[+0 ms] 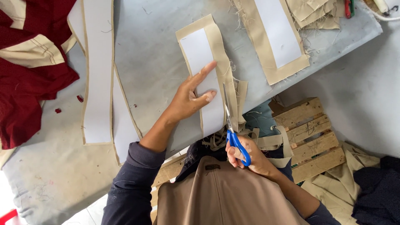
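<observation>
Grey table (158, 50) | beige fabric strip (223, 62), white-faced, frayed | scissors (231, 125) along edge

Left hand (187, 98) on fabric strip (210, 75) on table (154, 54), scissors (231, 125) just right, pallet (310, 137) below table edge

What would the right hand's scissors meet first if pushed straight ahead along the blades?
More of the beige fabric strip beside its white interfacing; the scissors in the right hand point along that edge.
</observation>
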